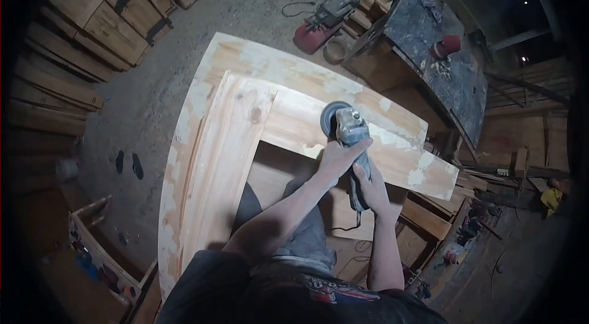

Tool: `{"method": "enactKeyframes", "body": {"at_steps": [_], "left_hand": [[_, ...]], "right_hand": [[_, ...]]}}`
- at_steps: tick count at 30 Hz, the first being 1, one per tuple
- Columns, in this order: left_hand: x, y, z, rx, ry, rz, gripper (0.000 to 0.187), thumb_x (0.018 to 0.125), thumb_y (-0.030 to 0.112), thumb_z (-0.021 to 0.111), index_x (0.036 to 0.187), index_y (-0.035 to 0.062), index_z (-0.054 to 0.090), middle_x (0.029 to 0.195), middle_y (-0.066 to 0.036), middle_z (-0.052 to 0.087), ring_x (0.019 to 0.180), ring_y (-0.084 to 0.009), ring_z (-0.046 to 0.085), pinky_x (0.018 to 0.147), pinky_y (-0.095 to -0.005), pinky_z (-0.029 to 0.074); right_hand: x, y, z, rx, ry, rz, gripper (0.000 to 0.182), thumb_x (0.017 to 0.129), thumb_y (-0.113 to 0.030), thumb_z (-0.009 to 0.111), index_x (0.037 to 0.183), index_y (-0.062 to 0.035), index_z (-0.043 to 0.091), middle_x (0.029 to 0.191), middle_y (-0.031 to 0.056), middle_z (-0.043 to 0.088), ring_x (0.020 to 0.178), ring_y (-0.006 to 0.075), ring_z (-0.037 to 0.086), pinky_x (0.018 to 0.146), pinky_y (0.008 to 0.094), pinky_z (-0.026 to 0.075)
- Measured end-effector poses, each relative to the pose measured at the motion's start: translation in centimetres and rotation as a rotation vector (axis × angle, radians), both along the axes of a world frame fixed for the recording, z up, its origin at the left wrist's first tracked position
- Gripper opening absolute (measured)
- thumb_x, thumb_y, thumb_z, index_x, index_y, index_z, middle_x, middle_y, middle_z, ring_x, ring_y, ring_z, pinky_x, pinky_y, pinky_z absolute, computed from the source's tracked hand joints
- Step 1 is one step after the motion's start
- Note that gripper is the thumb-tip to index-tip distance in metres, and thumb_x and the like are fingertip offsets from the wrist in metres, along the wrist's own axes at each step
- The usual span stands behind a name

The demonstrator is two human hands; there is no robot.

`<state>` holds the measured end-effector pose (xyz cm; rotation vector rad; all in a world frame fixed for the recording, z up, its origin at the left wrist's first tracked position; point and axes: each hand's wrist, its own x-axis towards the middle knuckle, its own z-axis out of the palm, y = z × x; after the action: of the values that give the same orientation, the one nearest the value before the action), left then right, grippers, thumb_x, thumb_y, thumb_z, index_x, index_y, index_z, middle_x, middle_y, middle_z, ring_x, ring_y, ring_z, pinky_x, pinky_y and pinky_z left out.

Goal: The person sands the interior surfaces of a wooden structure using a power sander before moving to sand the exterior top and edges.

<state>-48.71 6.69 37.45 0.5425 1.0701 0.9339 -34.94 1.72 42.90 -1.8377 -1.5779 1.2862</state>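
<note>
An angle grinder (352, 130) fitted with a round grey disc (328, 118) lies over a pale wooden frame (238, 117). The disc overlaps the upper board of that frame, where off-white filler patches show. My left hand (336, 160) is closed around the grinder just behind its head, thumb across the top. Farther back, my right hand (372, 189) wraps the rear of the body. From the grinder's tail a black cord (358, 220) hangs down. Beneath the frame is a larger patched wooden panel (202, 66), its edges sticking out beyond it.
A dusty workbench (423, 36) with a red cup (446, 47) stands at the upper right. Near it on the floor sits a red and grey machine (319, 23). Wooden panels (104, 11) line the left wall. Slippers (129, 164) lie on the floor, above a toolbox (98, 263).
</note>
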Motion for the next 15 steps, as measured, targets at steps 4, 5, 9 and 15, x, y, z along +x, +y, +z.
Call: {"method": "enactKeyframes", "body": {"at_steps": [4, 5, 9, 15], "left_hand": [[1.8, -0.3, 0.5, -0.025, 0.032, -0.106, 0.062, 0.079, 0.050, 0.085, 0.111, -0.0013, 0.075, 0.101, -0.011, 0.074, 0.094, -0.0164, 0.070, 0.084, -0.0336, 0.054], [2.6, -0.3, 0.1, -0.040, -0.003, -0.141, 0.056, 0.081, 0.048, 0.085, 0.108, -0.0004, 0.076, 0.098, -0.008, 0.074, 0.090, -0.0142, 0.068, 0.080, -0.0314, 0.054], [2.8, -0.1, 2.1, -0.034, 0.039, -0.334, 0.069, 0.077, 0.058, 0.085, 0.106, -0.0038, 0.075, 0.095, -0.011, 0.074, 0.086, -0.0174, 0.069, 0.078, -0.0324, 0.054], [2.6, -0.9, -2.1, -0.078, 0.057, -0.171, 0.055, 0.080, 0.049, 0.087, 0.099, -0.0014, 0.075, 0.090, -0.008, 0.073, 0.077, -0.0139, 0.068, 0.070, -0.0302, 0.054]], "right_hand": [[1.6, -1.6, -0.6, 0.020, 0.031, -0.091, 0.053, 0.105, -0.048, 0.056, 0.130, -0.0007, 0.057, 0.100, 0.0136, 0.067, 0.083, 0.0209, 0.064, 0.078, 0.0365, 0.053], [1.8, -2.0, -0.6, -0.003, 0.076, -0.150, 0.052, 0.105, -0.047, 0.055, 0.130, -0.0013, 0.058, 0.099, 0.0126, 0.067, 0.081, 0.0202, 0.065, 0.076, 0.0357, 0.054], [2.2, -3.4, -0.9, 0.014, 0.082, -0.274, 0.050, 0.106, -0.045, 0.056, 0.133, -0.0026, 0.057, 0.098, 0.0105, 0.067, 0.079, 0.0185, 0.067, 0.071, 0.0339, 0.056], [-0.1, -2.8, -1.1, -0.202, 0.425, -0.322, 0.049, 0.105, -0.040, 0.059, 0.137, -0.0024, 0.054, 0.100, 0.0107, 0.067, 0.073, 0.0156, 0.068, 0.065, 0.0308, 0.057]]}}
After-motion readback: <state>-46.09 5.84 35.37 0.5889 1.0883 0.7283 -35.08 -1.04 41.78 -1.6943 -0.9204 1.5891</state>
